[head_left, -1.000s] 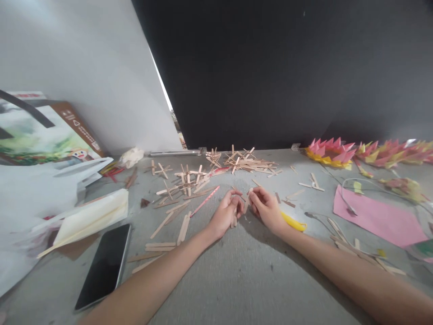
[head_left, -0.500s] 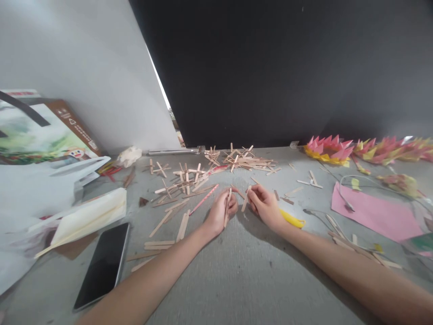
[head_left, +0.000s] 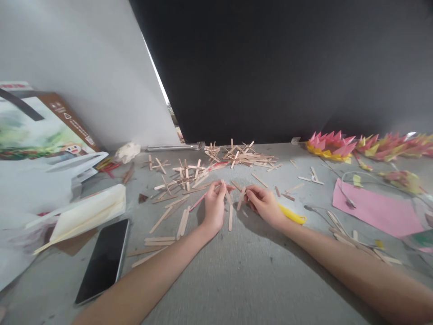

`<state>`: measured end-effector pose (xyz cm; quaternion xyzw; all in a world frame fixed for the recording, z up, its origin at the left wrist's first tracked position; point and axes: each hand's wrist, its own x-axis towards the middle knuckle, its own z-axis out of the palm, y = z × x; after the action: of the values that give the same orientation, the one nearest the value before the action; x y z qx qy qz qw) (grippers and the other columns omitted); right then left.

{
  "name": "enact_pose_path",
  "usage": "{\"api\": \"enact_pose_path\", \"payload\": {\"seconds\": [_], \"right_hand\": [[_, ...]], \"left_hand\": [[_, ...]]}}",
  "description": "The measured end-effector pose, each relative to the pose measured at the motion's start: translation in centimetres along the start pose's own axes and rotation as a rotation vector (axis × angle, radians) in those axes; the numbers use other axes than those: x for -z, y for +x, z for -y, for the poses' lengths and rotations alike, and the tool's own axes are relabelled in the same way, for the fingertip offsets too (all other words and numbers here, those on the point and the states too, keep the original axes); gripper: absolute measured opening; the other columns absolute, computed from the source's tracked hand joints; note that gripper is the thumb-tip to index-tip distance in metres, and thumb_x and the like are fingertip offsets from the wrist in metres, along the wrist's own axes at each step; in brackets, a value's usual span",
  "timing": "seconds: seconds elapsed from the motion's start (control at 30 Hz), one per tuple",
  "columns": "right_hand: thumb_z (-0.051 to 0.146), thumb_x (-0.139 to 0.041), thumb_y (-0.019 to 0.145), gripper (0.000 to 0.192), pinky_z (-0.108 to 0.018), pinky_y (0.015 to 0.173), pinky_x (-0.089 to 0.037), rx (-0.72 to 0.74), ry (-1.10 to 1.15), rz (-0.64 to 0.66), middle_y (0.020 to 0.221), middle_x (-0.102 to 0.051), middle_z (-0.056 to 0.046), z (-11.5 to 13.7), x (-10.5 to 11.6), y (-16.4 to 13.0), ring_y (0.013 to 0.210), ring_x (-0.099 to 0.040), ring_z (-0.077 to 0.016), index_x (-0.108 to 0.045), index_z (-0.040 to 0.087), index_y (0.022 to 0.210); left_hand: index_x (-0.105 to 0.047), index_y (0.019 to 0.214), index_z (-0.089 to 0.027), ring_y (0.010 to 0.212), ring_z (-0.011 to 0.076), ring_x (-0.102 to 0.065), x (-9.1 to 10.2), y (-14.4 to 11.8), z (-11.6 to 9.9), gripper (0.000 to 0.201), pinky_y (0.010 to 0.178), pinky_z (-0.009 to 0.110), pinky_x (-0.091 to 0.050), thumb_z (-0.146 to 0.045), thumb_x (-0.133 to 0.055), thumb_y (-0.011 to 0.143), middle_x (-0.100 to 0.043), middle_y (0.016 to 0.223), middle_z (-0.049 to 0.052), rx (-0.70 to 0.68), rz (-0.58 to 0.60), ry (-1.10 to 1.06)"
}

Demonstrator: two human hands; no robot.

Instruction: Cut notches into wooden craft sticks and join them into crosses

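- While both wrists rest on the grey tabletop (head_left: 237, 280), the left hand (head_left: 214, 208) pinches the top of a craft stick (head_left: 227, 195) between thumb and fingertips, and the right hand (head_left: 265, 205) grips a second wooden stick (head_left: 240, 198) that leans toward it.
- A third stick (head_left: 230, 217) lies flat just below the two, at about 6 o'clock from the fingertips.
- To do this well, I judge the sticks should be held near their ends, so their meeting point stays in sight, and brought together slowly and squarely.
- At 11 o'clock lie scattered stick crosses (head_left: 184, 177); at 12 o'clock, by the dark wall, a denser stick pile (head_left: 243, 159).
- A yellow tool (head_left: 291, 215) lies touching the right wrist at 3 o'clock; further off is pink paper (head_left: 372, 210).
- A smartphone (head_left: 104, 259) sits at 8 o'clock, well apart.
- Open room lies toward 6 o'clock, between the forearms; the table's near edge is out of view.
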<state>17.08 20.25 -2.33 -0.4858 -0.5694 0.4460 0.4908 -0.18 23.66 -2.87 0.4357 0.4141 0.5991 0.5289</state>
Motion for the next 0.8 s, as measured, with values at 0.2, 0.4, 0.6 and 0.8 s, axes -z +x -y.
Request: {"api": "enact_pose_path", "payload": {"seconds": [0.2, 0.4, 0.6, 0.8], "right_hand": [[0.042, -0.052, 0.095, 0.038, -0.026, 0.047, -0.04, -0.013, -0.073, -0.031, 0.086, -0.074, -0.004, 0.1, 0.2, 0.4, 0.049, -0.051, -0.0125, -0.07, 0.018, 0.118], [0.04, -0.051, 0.091, 0.032, -0.026, 0.05, -0.043, 0.002, -0.162, -0.138, 0.082, -0.072, -0.002, -0.3, 1.9, 1.9, 0.053, -0.056, -0.0137, -0.069, 0.019, 0.107], [0.032, -0.049, 0.092, 0.027, -0.028, 0.059, -0.045, 0.134, -0.289, -0.253, 0.079, -0.07, -0.002, -0.8, 3.7, 3.3, 0.057, -0.057, -0.0145, -0.069, 0.018, 0.103], [0.015, -0.053, 0.098, 0.021, -0.034, 0.088, -0.05, 0.574, -0.714, 0.152, 0.102, -0.071, -0.009, 3.3, -0.1, 7.3, 0.099, -0.063, -0.0228, -0.073, 0.02, 0.102]], "left_hand": [[-0.054, 0.106, -0.023, 0.107, 0.0248, -0.071, 0.2, 0.0, -0.3, 0.031, 0.089, 0.034, -0.049, -0.047, -0.07, 0.093, -0.08, 0.103, 0.01, -0.021, -0.089, 0.04], [-0.053, 0.106, -0.024, 0.084, 0.0216, -0.072, -0.2, -1.1, -1.0, 0.026, 0.07, 0.029, -0.05, -0.045, -0.065, 0.096, -0.078, 0.098, 0.008, 0.01, 0.11, 0.182], [-0.062, 0.126, -0.024, 0.109, 0.0266, -0.072, -0.6, -2.2, -0.1, 0.026, 0.095, 0.038, -0.051, -0.023, -0.057, 0.1, -0.077, 0.103, 0.011, -0.167, 0.47, 0.5], [-0.072, 0.105, -0.023, 0.124, 0.0327, -0.063, -0.4, -1.9, 0.7, 0.024, 0.108, 0.048, -0.044, -0.014, -0.051, 0.097, -0.072, 0.117, 0.013, -0.368, 0.607, 0.822]]}}
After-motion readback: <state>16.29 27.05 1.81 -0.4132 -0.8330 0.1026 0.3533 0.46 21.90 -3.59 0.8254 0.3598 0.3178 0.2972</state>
